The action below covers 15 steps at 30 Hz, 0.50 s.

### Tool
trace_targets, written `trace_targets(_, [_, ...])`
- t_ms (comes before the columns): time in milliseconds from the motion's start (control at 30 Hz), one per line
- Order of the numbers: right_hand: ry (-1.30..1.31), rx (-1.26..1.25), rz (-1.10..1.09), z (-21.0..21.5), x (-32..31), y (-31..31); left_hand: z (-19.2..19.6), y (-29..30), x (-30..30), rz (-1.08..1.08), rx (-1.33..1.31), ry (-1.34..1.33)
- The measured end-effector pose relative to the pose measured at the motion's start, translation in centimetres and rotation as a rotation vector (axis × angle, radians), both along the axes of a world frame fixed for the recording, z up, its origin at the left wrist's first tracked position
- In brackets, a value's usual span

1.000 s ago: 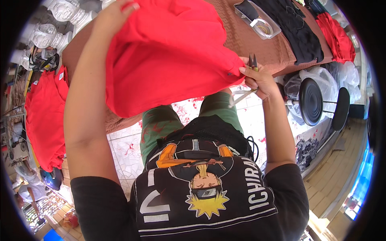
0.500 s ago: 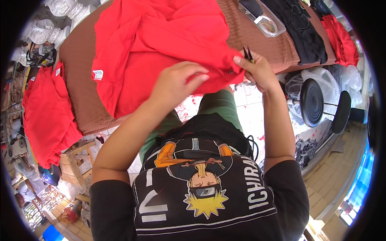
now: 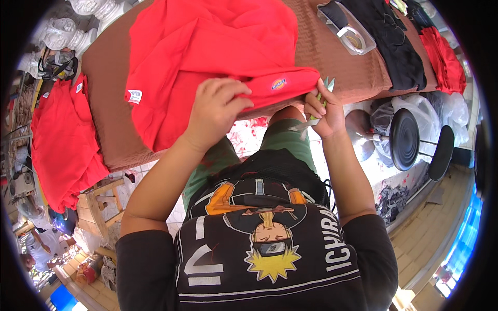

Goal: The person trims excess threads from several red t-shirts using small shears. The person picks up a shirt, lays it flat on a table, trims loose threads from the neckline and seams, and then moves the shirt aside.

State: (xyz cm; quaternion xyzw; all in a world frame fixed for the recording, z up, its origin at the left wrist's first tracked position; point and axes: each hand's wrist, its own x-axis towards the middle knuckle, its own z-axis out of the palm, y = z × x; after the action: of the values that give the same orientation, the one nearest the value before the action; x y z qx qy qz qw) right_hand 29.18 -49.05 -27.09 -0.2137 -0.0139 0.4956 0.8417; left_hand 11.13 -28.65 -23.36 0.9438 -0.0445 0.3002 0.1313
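A large red garment (image 3: 223, 46) lies spread over the near edge of the brown-covered table, with a white tag (image 3: 135, 96) at its left side. Along its near edge on the right, a small coloured label patch (image 3: 279, 84) faces up. My left hand (image 3: 215, 111) is closed on this edge, left of the patch, its fingers curled. The right end of the edge is pinched in my right hand (image 3: 329, 111). That same hand also holds thread snips (image 3: 322, 98) with green and metal parts, their pointed tips up past the fingers.
A clear plastic box (image 3: 358, 44) with a tape roll and black cloth (image 3: 391, 52) lie at the table's right. Red garments (image 3: 65, 145) hang at the left; another red pile (image 3: 441, 59) sits far right. A black round stool (image 3: 404, 139) stands beside plastic bags (image 3: 423, 111).
The garment's near edge has been turned and drawn out, bringing the label patch into view. My left hand has closed on the edge; my right hand has moved slightly down, turning the snips.
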Motion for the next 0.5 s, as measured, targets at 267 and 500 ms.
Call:
trace_targets(267, [0.028,-0.016,0.015,-1.4,0.4,-1.0,-0.2,-1.3,-3.3,0.037,-0.114,0.086])
trace_targets(500, [-0.084,-0.161,-0.026,0.4,0.8,-0.6,-0.1,5.7,-6.0,0.796,0.052,0.113])
